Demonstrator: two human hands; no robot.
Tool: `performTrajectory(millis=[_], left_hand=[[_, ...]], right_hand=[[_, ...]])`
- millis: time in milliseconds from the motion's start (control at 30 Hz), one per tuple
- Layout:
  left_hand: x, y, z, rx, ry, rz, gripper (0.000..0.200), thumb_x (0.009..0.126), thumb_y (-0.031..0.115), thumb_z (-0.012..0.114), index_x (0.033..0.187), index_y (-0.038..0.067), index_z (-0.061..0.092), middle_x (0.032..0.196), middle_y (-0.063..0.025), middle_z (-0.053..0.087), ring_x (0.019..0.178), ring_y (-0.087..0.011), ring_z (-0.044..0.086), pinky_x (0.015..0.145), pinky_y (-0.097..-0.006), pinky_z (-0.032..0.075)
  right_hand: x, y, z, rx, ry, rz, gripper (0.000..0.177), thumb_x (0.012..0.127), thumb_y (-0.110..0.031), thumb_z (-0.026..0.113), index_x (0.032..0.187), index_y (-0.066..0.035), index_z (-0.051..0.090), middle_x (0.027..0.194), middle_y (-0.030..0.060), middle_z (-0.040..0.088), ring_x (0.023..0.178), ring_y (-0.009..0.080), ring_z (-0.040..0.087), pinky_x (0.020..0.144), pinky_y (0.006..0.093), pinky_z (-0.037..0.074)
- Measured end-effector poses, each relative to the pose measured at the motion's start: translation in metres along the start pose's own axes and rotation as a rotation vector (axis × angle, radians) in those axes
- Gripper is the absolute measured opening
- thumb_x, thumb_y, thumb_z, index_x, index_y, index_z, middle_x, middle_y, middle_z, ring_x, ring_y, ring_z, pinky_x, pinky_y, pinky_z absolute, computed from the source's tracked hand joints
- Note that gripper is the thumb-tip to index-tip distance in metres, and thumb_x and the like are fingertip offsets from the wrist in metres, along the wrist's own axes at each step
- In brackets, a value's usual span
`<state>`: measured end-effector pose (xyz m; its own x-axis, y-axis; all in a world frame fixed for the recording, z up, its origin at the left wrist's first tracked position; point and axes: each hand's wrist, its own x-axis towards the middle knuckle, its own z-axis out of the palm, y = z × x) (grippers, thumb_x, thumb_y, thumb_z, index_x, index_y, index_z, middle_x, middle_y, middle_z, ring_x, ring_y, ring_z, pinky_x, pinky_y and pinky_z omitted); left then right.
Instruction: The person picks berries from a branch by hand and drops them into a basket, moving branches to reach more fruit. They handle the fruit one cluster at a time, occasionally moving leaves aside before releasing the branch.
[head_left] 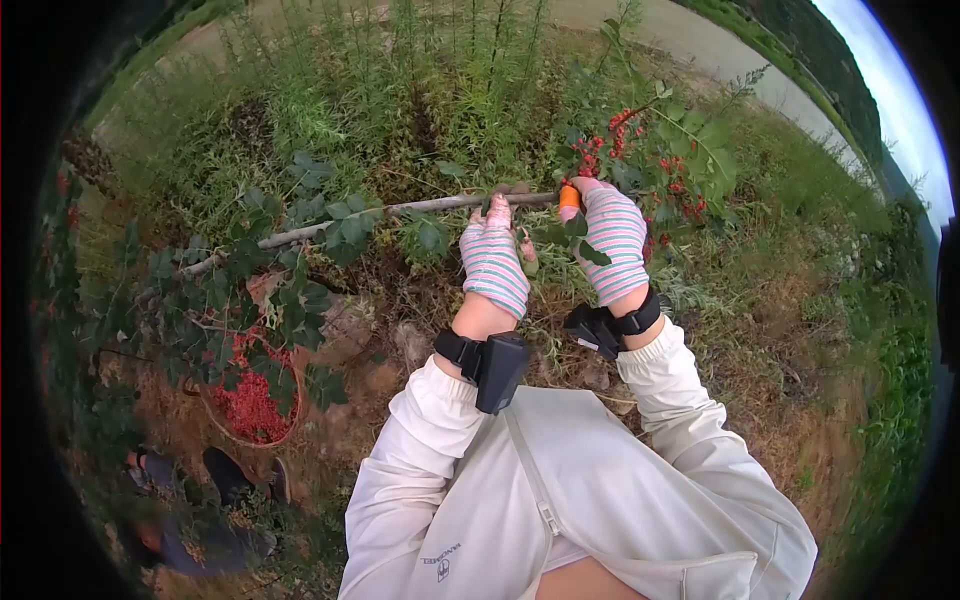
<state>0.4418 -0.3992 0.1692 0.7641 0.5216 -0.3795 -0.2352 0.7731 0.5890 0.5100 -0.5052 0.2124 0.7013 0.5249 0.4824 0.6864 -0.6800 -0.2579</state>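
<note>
A long grey branch (pixel 430 204) runs across in front of me, with green leaves on its left part. My left hand (pixel 495 255), in a striped glove with bare fingertips, has its fingers wrapped round the branch near the middle. Just to its right, my right hand (pixel 608 235), gloved alike, is closed at the branch's right part. An orange band (pixel 569 196) shows on one of its digits. Clusters of red berries (pixel 590 155) hang among leaves just above and right of my right hand.
A basket (pixel 298 400) of red berries (pixel 258 405) stands at the lower left under leaves. Another person (pixel 200 530) is beside it, partly hidden. Tall green weeds (pixel 480 90) grow behind the branch, and a pale strip of ground lies beyond.
</note>
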Motion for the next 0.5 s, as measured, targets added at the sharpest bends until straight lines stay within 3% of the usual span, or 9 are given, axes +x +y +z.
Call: performTrajectory(millis=[200,267,300,333,400,433,500], left_hand=[[0.002,0.002,0.004,0.02,0.013,0.074,0.027,0.089,0.032,0.054,0.106,0.011,0.052,0.07,0.0031,0.043,0.054,-0.0074,0.037,0.041,-0.0235,0.034],[-0.001,0.005,0.008,0.015,0.097,0.042,0.027,0.089,0.032,0.054,0.107,0.01,0.051,0.07,0.0023,0.043,0.055,-0.0078,0.038,0.04,-0.0245,0.034],[-0.003,0.003,0.006,0.017,0.101,0.041,0.027,0.089,0.032,0.054,0.107,0.01,0.051,0.07,0.0023,0.043,0.055,-0.0078,0.038,0.04,-0.0245,0.034],[-0.005,0.002,0.002,0.026,0.131,0.033,0.028,0.089,0.032,0.055,0.107,0.01,0.05,0.07,0.0019,0.043,0.054,-0.0083,0.038,0.04,-0.025,0.034],[0.0,0.003,0.0,0.027,0.152,0.031,0.03,0.089,0.032,0.055,0.107,0.01,0.049,0.069,0.0015,0.043,0.053,-0.0089,0.039,0.039,-0.0255,0.034],[0.003,0.002,-0.006,0.036,0.105,-0.011,0.032,0.088,0.033,0.056,0.108,0.009,0.048,0.069,0.0006,0.043,0.052,-0.0098,0.04,0.038,-0.0261,0.034],[0.001,0.009,-0.007,0.003,0.014,-0.036,0.037,0.087,0.033,0.059,0.111,0.008,0.045,0.068,-0.0013,0.046,0.046,-0.0119,0.042,0.036,-0.0261,0.033]], right_hand=[[0.001,-0.006,0.012,0.061,0.039,0.084,0.025,0.077,-0.018,0.063,0.098,-0.006,0.059,0.085,0.0131,0.061,0.079,0.0303,0.06,0.067,0.0393,0.047],[0.011,0.001,0.01,-0.207,0.071,0.218,0.019,0.076,-0.016,0.063,0.091,-0.005,0.058,0.08,0.0131,0.061,0.075,0.0306,0.06,0.063,0.0398,0.048],[0.017,0.025,0.004,-0.117,0.166,0.159,0.015,0.076,-0.015,0.063,0.085,-0.005,0.056,0.076,0.0137,0.059,0.071,0.0316,0.059,0.061,0.0389,0.048],[0.021,0.037,-0.012,-0.145,0.108,0.191,0.022,0.076,-0.015,0.063,0.094,-0.003,0.058,0.078,0.0143,0.06,0.071,0.0313,0.059,0.062,0.0372,0.048],[0.009,0.057,-0.012,0.139,0.166,0.08,0.031,0.077,-0.014,0.062,0.105,-0.001,0.058,0.084,0.0142,0.063,0.072,0.0252,0.061,0.062,0.0331,0.048],[-0.004,0.034,-0.029,0.522,0.064,0.153,0.035,0.078,-0.012,0.06,0.11,0.002,0.056,0.087,0.0101,0.064,0.07,0.0148,0.059,0.062,0.0277,0.047],[-0.031,0.031,-0.044,0.844,-0.151,0.292,0.035,0.078,-0.016,0.058,0.106,0.005,0.057,0.078,0.0043,0.06,0.063,0.0082,0.05,0.057,0.0218,0.042]])
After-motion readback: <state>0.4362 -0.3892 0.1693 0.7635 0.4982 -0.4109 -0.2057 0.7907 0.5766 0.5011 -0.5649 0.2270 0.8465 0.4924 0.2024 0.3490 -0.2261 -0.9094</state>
